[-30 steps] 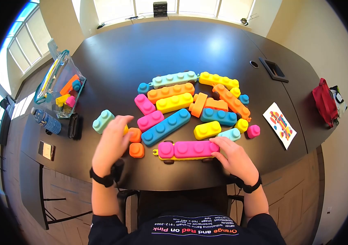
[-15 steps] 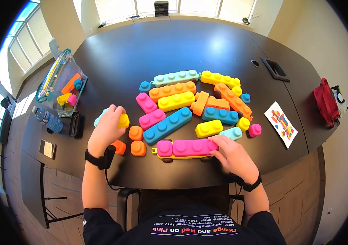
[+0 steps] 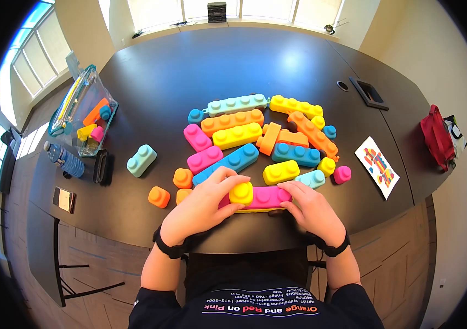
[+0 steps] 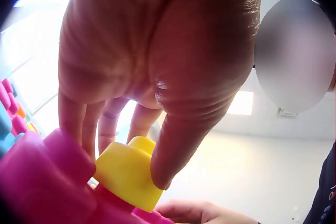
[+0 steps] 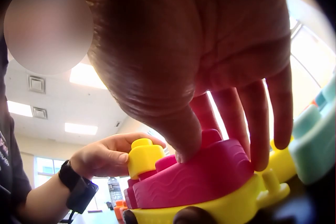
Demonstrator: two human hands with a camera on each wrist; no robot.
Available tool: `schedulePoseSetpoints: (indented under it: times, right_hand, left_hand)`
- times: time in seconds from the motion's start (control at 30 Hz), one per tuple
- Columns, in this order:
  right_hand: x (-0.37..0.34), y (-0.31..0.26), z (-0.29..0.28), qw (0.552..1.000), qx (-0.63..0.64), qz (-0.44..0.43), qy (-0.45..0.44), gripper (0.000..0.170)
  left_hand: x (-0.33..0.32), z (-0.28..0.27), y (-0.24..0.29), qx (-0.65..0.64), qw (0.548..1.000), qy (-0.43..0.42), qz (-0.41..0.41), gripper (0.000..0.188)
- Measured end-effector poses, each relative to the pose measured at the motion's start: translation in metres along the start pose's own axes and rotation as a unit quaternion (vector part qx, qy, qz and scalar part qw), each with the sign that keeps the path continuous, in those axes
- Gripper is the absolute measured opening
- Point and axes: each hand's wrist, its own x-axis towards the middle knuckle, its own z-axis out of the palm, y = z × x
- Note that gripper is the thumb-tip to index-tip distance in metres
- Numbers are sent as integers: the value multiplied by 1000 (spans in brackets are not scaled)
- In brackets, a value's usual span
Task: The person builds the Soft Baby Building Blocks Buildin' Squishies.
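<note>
My left hand point(image 3: 203, 205) pinches a small yellow one-stud block point(image 3: 241, 193) between thumb and fingers. That block is right at the studs of the long pink block point(image 3: 267, 198), near its left end; in the left wrist view the yellow block point(image 4: 128, 174) is slightly tilted. Under the pink block lies a yellow wheeled base point(image 5: 194, 212) with dark wheels. My right hand point(image 3: 318, 215) grips the right end of the long pink block, thumb on the near side and fingers on the far side. A smaller pink block at the left end is mostly hidden by my left hand.
Long blue point(image 3: 232, 164), orange point(image 3: 232, 122) and yellow point(image 3: 237, 135) blocks lie beyond the hands. Small orange blocks point(image 3: 159, 197) and a mint block point(image 3: 142, 160) are at left. A picture card point(image 3: 377, 167) lies right; a clear bag point(image 3: 88, 112) and water bottle point(image 3: 63, 158) stand left.
My left hand reached left among the small blocks, picked up the yellow block and carried it right, over the pink blocks. The right hand kept its grip on the long pink block.
</note>
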Motion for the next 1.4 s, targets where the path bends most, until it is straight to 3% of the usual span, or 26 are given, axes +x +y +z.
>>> schedulePoseSetpoints:
  times: [1.4]
  right_hand:
    - [-5,3,5,1000,0,10,8,38]
  left_hand:
    - [0,27,-10,32,999,26,0,51]
